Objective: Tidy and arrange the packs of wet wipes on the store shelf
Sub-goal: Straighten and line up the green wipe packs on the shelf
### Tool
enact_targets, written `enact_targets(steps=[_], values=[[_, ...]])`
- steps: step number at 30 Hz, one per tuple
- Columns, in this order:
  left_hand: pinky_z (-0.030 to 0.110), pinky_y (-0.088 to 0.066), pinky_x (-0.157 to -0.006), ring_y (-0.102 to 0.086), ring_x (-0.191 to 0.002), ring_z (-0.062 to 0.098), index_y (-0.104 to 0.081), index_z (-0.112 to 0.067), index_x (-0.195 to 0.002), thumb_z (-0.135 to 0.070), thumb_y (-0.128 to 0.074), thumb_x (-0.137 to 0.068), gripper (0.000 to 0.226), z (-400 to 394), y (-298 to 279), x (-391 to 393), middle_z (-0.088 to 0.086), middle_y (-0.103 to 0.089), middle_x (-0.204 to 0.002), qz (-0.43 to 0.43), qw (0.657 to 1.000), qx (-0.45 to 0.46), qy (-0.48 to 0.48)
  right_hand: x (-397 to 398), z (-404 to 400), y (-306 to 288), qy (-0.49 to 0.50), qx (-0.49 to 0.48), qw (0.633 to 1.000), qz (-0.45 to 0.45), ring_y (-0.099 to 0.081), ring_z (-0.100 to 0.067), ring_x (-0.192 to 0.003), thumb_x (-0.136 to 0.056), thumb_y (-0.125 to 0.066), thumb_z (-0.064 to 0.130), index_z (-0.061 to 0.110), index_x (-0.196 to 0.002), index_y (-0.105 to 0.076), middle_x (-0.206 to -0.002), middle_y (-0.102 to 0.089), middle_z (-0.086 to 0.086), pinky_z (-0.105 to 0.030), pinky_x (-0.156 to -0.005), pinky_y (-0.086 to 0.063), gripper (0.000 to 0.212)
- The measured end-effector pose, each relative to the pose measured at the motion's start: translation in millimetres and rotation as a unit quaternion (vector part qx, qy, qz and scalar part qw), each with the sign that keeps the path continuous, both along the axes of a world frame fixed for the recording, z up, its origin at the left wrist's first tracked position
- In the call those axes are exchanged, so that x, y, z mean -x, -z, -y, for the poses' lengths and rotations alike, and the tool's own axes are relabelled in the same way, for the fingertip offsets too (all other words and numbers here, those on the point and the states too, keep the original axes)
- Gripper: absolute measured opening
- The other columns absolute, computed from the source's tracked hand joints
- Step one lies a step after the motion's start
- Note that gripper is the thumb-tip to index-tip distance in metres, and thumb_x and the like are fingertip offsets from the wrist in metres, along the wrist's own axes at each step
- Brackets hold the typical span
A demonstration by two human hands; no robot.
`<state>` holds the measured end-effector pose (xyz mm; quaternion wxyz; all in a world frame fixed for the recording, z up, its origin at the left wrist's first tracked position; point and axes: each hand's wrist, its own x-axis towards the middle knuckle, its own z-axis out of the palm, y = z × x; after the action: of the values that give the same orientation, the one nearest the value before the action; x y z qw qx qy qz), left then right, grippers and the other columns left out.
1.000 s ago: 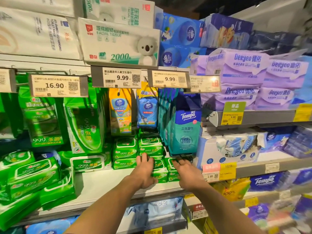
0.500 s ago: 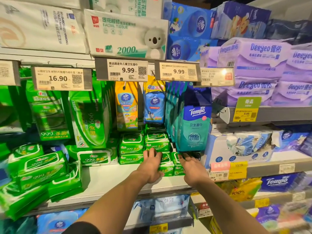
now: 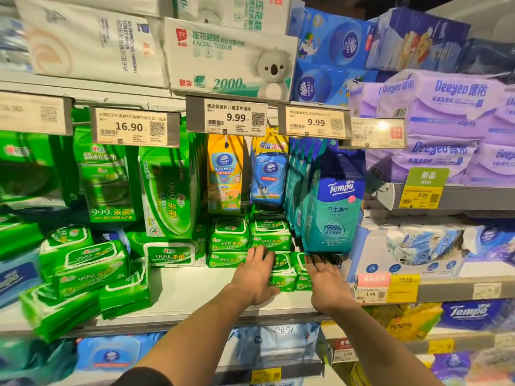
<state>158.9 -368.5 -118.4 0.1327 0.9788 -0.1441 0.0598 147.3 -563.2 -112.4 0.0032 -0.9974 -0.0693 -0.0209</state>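
At six o'clock in the head view our two forearms run up from the bottom edge to the shelf (image 3: 178, 296), a pale board with a bare strip along its front. Our left hand (image 3: 255, 277) lies over the small green packs (image 3: 281, 274) at the front of the shelf, fingers spread and fairly straight on their left side and top, pressing rather than gripping. Our right hand (image 3: 324, 277) sits at three o'clock of those packs, fingers loose and extended toward the dark gap under the hanging Tempo pack (image 3: 333, 215); it holds nothing, though its fingertips are partly lost in shadow.

We judge the step in hand to be squaring this short front stack between both palms. Just behind it, at twelve o'clock of our hands, two neater stacks (image 3: 249, 240) of the same green packs stand side by side. Above those hang the yellow Vinda pack (image 3: 224, 174) and the blue one (image 3: 269, 174), under the price tags (image 3: 235, 117).

The next move calls for even pressure from both sides, sliding the front packs back until they touch the rear stacks, without nudging the Tempo row. Further off at nine o'clock, a loose heap (image 3: 83, 268) of larger green packs lies tilted and overlapping; we reckon that needs straightening after.
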Motion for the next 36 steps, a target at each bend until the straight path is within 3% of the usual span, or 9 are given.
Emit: enact_targets(steps=[6,10,14,16,21,25,28,31,36], values=[[0.047,-0.040,-0.108,-0.021,-0.135,0.027,-0.029,-0.014,-0.146,-0.057,-0.074,-0.075,0.094,-35,-19,19,0.006,-0.025,-0.143,-0.003,1.000,0.000,-0.010,17,-29,-15,-0.021,-0.011,1.000,-0.002,0.000,-0.028,-0.150,-0.087,-0.043,0.004,0.010,-0.155,0.001,-0.163,-0.005,-0.010,-0.038,-0.122,-0.008,0.081],[0.046,-0.035,-0.110,-0.024,-0.133,0.031,-0.034,-0.010,-0.143,-0.048,-0.072,-0.080,0.083,-76,-32,36,0.013,-0.029,-0.140,-0.009,1.000,-0.021,-0.015,25,-70,-24,-0.070,-0.002,0.997,-0.008,0.005,-0.026,-0.150,-0.089,-0.040,0.009,0.005,-0.154,-0.001,-0.163,0.004,-0.014,-0.037,-0.122,-0.007,0.076],[0.048,-0.036,-0.109,-0.026,-0.131,0.033,-0.036,-0.011,-0.144,-0.046,-0.070,-0.080,0.080,-131,-44,55,0.015,-0.032,-0.140,-0.009,0.998,-0.036,-0.042,32,-116,-34,-0.130,-0.004,0.992,0.000,-0.028,-0.029,-0.140,-0.089,-0.050,0.023,0.005,-0.136,-0.041,-0.146,-0.034,-0.013,-0.038,-0.111,-0.034,0.051],[0.044,-0.036,-0.109,-0.029,-0.127,0.032,-0.038,-0.013,-0.143,-0.047,-0.072,-0.077,0.082,-162,-50,65,0.013,-0.037,-0.137,-0.003,0.998,-0.028,-0.059,35,-143,-36,-0.173,0.001,0.985,0.005,-0.038,-0.029,-0.131,-0.090,-0.051,0.033,0.010,-0.127,-0.048,-0.134,-0.041,-0.009,-0.041,-0.103,-0.042,0.044],[0.042,-0.034,-0.109,-0.036,-0.124,0.030,-0.051,-0.016,-0.134,-0.041,-0.071,-0.078,0.065,-236,-66,98,0.011,-0.045,-0.129,0.000,0.996,0.009,-0.089,54,-219,-37,-0.267,-0.055,0.962,0.005,-0.043,-0.022,-0.125,-0.087,-0.052,0.048,0.020,-0.129,-0.048,-0.128,-0.044,-0.002,-0.036,-0.098,-0.043,0.051],[0.039,-0.036,-0.105,-0.041,-0.117,0.029,-0.058,-0.017,-0.126,-0.039,-0.071,-0.077,0.056,-281,-76,118,0.010,-0.051,-0.121,0.056,0.989,-0.007,-0.139,73,-273,-39,-0.254,-0.123,0.959,-0.027,-0.044,-0.026,-0.126,-0.083,-0.057,0.057,0.019,-0.133,-0.048,-0.131,-0.046,-0.005,-0.034,-0.103,-0.039,0.063],[0.041,-0.038,-0.104,-0.041,-0.124,0.030,-0.051,-0.018,-0.133,-0.047,-0.070,-0.075,0.068,-306,-81,129,0.008,-0.048,-0.130,0.083,0.976,-0.026,-0.198,78,-306,-40,-0.221,-0.148,0.962,-0.057,-0.046,-0.031,-0.126,-0.076,-0.059,0.064,0.016,-0.131,-0.047,-0.131,-0.046,-0.012,-0.037,-0.102,-0.042,0.075],[0.043,-0.035,-0.109,-0.033,-0.133,0.030,-0.040,-0.017,-0.142,-0.054,-0.072,-0.074,0.084,-320,-81,139,0.009,-0.039,-0.143,0.043,0.969,-0.041,-0.240,81,-331,-39,-0.186,-0.161,0.966,-0.078,-0.045,-0.033,-0.126,-0.066,-0.061,0.071,0.015,-0.130,-0.045,-0.133,-0.043,-0.013,-0.040,-0.101,-0.044,0.086],[0.047,-0.032,-0.112,-0.030,-0.136,0.030,-0.032,-0.014,-0.146,-0.058,-0.072,-0.074,0.094,-328,-79,148,0.009,-0.036,-0.147,-0.003,0.969,-0.064,-0.239,78,-353,-32,-0.122,-0.189,0.973,-0.058,-0.050,-0.035,-0.122,-0.063,-0.076,0.064,0.011,-0.128,-0.043,-0.130,-0.047,-0.014,-0.042,-0.097,-0.047,0.090]])
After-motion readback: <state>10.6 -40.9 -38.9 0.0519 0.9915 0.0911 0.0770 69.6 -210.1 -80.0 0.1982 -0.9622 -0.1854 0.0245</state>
